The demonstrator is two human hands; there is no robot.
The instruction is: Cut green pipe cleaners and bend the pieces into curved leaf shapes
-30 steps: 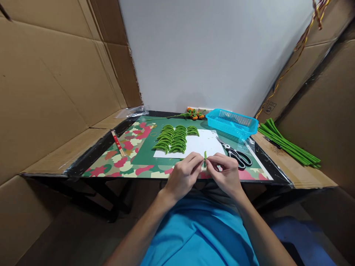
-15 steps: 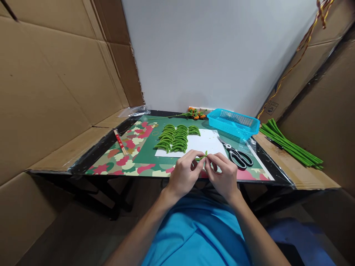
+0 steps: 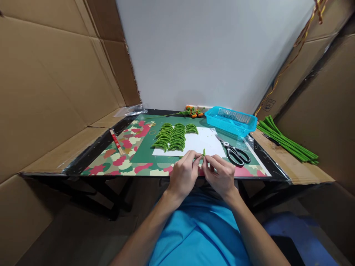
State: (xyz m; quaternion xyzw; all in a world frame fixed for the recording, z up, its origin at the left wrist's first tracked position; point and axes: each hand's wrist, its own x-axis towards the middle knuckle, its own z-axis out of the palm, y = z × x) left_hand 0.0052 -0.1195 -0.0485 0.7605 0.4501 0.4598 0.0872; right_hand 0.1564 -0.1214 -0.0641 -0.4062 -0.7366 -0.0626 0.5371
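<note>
Both hands meet above the near edge of the table, pinching a short green pipe cleaner (image 3: 204, 152) between the fingertips. One end of it sticks up between my left hand (image 3: 185, 170) and my right hand (image 3: 220, 173). Fingers of each hand are closed, and they hide most of the piece. Just beyond lies a white sheet of paper (image 3: 205, 143) with rows of curved green leaf-like pieces (image 3: 177, 136) on and beside it. Black-handled scissors (image 3: 235, 153) rest to the right of my right hand, blades pointing away.
A blue plastic basket (image 3: 231, 121) stands at the back right. Orange flowers on green stems (image 3: 193, 111) lie at the back. A bundle of long green pipe cleaners (image 3: 290, 142) is on the right cardboard ledge. Chopsticks in a red sleeve (image 3: 116, 142) lie at left. Cardboard walls (image 3: 55, 70) flank the table.
My hands stay together on the green piece, whose upright end now shows more above the fingertips. The whole view has shifted slightly.
</note>
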